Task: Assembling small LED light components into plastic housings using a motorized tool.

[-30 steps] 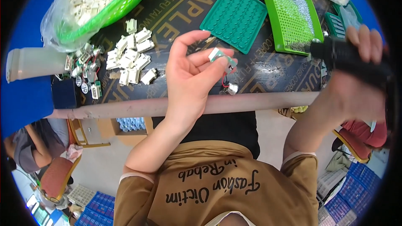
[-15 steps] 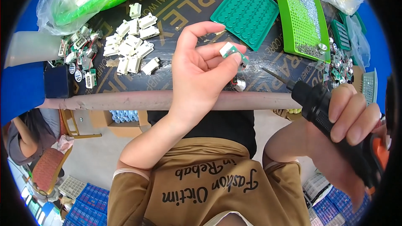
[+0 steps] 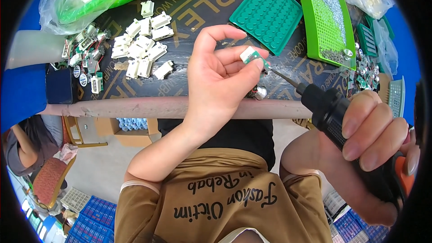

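Observation:
My left hand point(image 3: 220, 74) pinches a small white plastic part with a green circuit board point(image 3: 254, 57) between thumb and fingers, above the table edge. A round silver lamp piece point(image 3: 259, 92) with wire shows just below that hand. My right hand point(image 3: 373, 130) grips a black electric screwdriver point(image 3: 325, 108) with an orange part near its rear. The screwdriver's thin tip points left and reaches the lower right end of the board; whether it touches a screw is too small to tell. Part of the right hand is lost in the dark rim.
Loose white plastic housings point(image 3: 145, 47) lie on the dark table, left of centre. Around them are a green basket point(image 3: 121, 0) of white parts, wired boards with lamp cups point(image 3: 92, 58), a green dimpled tray point(image 3: 270, 15) and a bright green tray point(image 3: 315, 18) of small metal screws.
My right hand has brought the screwdriver left, so its tip now reaches the circuit board. My left hand, still pinching the part, has shifted very slightly right.

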`<state>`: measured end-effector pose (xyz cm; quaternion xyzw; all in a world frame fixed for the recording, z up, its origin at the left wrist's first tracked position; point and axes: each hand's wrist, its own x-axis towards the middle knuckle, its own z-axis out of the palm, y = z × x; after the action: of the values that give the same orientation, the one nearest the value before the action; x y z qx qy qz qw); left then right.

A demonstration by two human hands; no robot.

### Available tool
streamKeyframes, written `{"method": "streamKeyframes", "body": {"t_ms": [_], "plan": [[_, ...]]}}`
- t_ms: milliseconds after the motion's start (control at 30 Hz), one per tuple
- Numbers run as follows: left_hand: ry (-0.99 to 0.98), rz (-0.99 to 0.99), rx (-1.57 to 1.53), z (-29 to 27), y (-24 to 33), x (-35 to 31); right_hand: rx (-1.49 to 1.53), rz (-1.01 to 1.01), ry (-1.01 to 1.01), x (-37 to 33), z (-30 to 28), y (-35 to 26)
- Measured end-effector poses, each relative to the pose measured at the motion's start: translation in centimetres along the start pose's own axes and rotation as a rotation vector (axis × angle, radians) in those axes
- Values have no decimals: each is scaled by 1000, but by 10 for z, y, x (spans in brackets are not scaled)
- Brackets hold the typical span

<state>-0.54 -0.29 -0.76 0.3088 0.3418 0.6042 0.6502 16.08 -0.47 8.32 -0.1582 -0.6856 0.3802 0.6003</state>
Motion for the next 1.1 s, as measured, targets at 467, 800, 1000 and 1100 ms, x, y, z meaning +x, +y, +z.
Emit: {"method": "streamKeyframes", "body": {"t_ms": [467, 800, 1000, 1100], "plan": [[-5, 0, -24, 0, -1, 0, 5, -197, 210, -3, 28, 21], [0, -10, -18, 0, 0, 1, -20, -80, 121, 2, 27, 13], [-5, -13, -36, -1, -1, 1, 8, -91, 160, -4, 22, 14], [-1, -3, -18, 0, -1, 0, -6, -85, 128, -2, 22, 12]]}}
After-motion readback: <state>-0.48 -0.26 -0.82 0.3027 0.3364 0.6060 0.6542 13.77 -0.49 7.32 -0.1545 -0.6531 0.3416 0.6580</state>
